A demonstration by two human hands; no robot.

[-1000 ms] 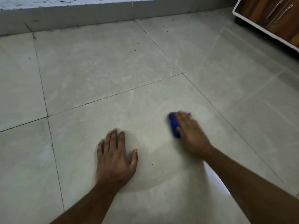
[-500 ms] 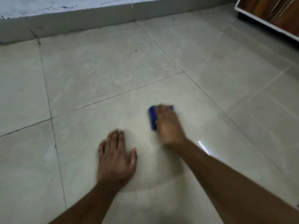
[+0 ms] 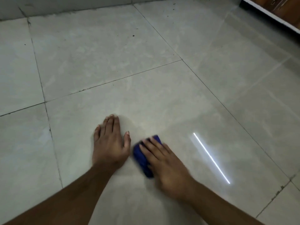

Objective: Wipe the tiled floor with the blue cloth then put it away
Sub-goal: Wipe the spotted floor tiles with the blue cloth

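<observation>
Pressing one blue cloth (image 3: 142, 157), two hands — floor (image 3: 113, 54)

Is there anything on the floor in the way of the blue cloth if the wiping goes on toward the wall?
Nothing visible. The right hand presses the blue cloth beside the left hand; ahead lie bare tiles with small dark specks.

I've got one view only, head cam, wide-angle, worn high and tilted fwd and down at the tiled floor (image 3: 100, 51). It sits close: both forearms enter from the bottom edge, left hand (image 3: 110, 143) and right hand (image 3: 168, 166) low-centre. Far edge of frame reaches the wall base (image 3: 65, 5) at top; cabinet (image 3: 279, 8) clips the top-right corner. Grout lines run skewed, so the cam is rolled a bit. No 2nd view, so no overlap to give.
</observation>
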